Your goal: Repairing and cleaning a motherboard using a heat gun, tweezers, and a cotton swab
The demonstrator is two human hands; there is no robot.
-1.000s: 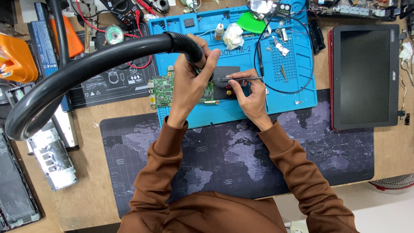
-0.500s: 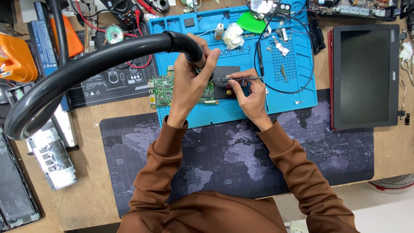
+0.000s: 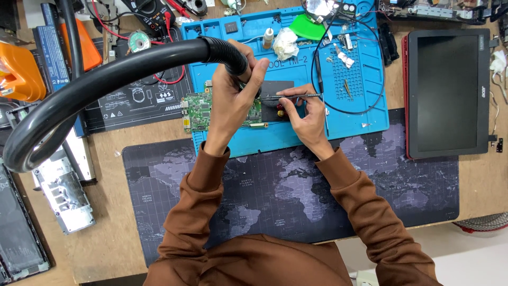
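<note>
My left hand (image 3: pixel 233 95) grips the end of a thick black flexible hose (image 3: pixel 106 79), which arcs in from the left, and holds its nozzle over a green circuit board (image 3: pixel 198 110). The board lies on a blue work mat (image 3: pixel 360 100). My right hand (image 3: pixel 304 114) pinches thin metal tweezers (image 3: pixel 291 96), their tips pointing left toward the board beside my left hand. A dark square pad (image 3: pixel 275 87) sits on the mat just behind the tweezers.
A dark map-printed desk mat (image 3: pixel 275 185) covers the near table. A red-edged laptop (image 3: pixel 447 90) lies at the right. A white crumpled tissue (image 3: pixel 286 42), small bottle (image 3: pixel 269 38), black cable loop (image 3: pixel 365 106), orange object (image 3: pixel 18 74) and metal parts (image 3: pixel 61 190) surround the work.
The tweezers have shifted slightly left toward the board. Both hands otherwise stay in place.
</note>
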